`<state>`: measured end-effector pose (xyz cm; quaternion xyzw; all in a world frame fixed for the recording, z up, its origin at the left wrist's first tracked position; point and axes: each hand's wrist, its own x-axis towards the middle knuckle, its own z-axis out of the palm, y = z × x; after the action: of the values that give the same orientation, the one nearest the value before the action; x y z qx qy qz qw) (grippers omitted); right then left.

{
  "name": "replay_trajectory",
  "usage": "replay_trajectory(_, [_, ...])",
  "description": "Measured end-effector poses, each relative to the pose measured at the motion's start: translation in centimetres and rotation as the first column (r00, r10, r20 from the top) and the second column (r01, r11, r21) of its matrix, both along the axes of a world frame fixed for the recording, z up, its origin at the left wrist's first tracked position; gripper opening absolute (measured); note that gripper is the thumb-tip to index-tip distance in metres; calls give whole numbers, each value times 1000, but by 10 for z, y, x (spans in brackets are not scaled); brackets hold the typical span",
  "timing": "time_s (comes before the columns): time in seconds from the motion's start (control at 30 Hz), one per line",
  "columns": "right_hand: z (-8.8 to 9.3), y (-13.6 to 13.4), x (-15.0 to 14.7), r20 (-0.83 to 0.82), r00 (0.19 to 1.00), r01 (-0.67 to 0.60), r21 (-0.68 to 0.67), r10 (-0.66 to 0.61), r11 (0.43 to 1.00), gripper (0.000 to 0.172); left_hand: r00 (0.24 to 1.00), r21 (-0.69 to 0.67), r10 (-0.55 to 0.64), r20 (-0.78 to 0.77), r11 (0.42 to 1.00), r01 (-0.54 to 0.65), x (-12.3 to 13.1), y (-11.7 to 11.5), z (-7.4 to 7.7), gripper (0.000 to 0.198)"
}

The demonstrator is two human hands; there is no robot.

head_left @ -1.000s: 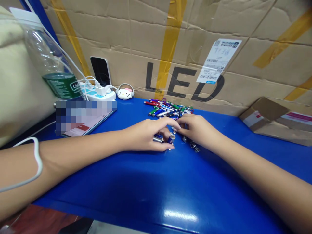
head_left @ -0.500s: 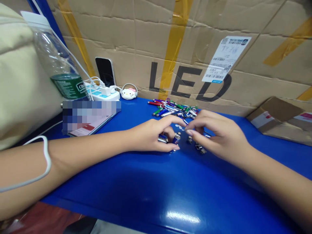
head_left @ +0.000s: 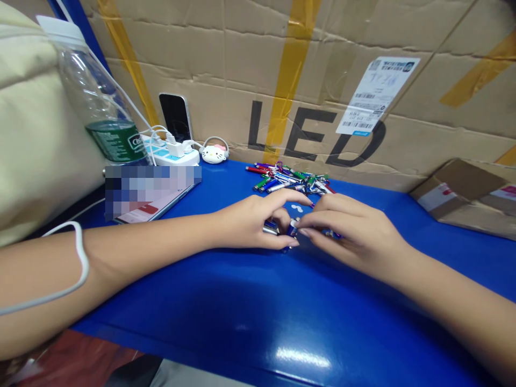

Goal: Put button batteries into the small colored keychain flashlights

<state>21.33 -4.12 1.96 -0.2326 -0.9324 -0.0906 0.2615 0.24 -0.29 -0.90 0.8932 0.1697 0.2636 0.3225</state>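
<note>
My left hand point(head_left: 253, 223) lies low over the blue table, thumb and fingers curled round a small blue cylinder point(head_left: 292, 228) with a pale top. A silver tube point(head_left: 271, 230) shows under its palm, partly hidden by the fingers. My right hand point(head_left: 355, 226) is closed in a pinch, its fingertips at the top end of the cylinder. Whatever those fingertips hold is too small to make out. Small white discs point(head_left: 297, 208) lie on the table just behind the cylinder. Beneath my right hand, small parts are mostly covered.
Behind my hands lies a pile of coloured metal penlights point(head_left: 282, 180) with clips. A large cardboard box point(head_left: 226, 64) walls off the back. At left stand a bottle point(head_left: 113, 140), a power strip point(head_left: 185, 157) and a phone point(head_left: 161, 204). A smaller carton point(head_left: 463, 193) sits right.
My right hand has moved left and slightly down, bringing its pinched fingertips to the top of the blue cylinder. My left hand keeps its grip almost unmoved.
</note>
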Motion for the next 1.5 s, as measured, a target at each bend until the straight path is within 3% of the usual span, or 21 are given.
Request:
replay_trajectory(0.17, [8, -1, 5, -84, 985, 150, -48, -154, 987, 16, 1000, 16, 21, -12, 1000, -21, 0, 0, 1, 59])
replay_trajectory(0.27, [15, 6, 14, -2, 956, 287, -197, -293, 937, 14, 999, 24, 36, -22, 999, -35, 1, 0, 2, 58])
replay_trajectory(0.4, [17, 17, 27, 264, 928, 358, -431, -264, 828, 17, 999, -5, 40, -24, 999, -40, 0, -2, 2, 55])
replay_trajectory(0.57, [12, 21, 33, 371, 906, 383, -515, -203, 767, 17, 998, -23, 7, -64, 1000, -8, 0, -2, 3, 45])
replay_trajectory(0.8, [5, 21, 31, 329, 927, 311, -405, -180, 860, 14, 995, 69, -62, -75, 995, 68, 0, 0, 4, 23])
replay_trajectory(1.17, [21, 3, 15, 83, 977, 214, -304, -198, 928, 5, 998, 344, -24, -54, 938, 41, 0, 1, 7, 24])
replay_trajectory(1.5, [16, -2, 11, 158, 965, 248, -282, -210, 927, 8, 997, 348, -29, -67, 936, 51, -1, 3, 5, 24])
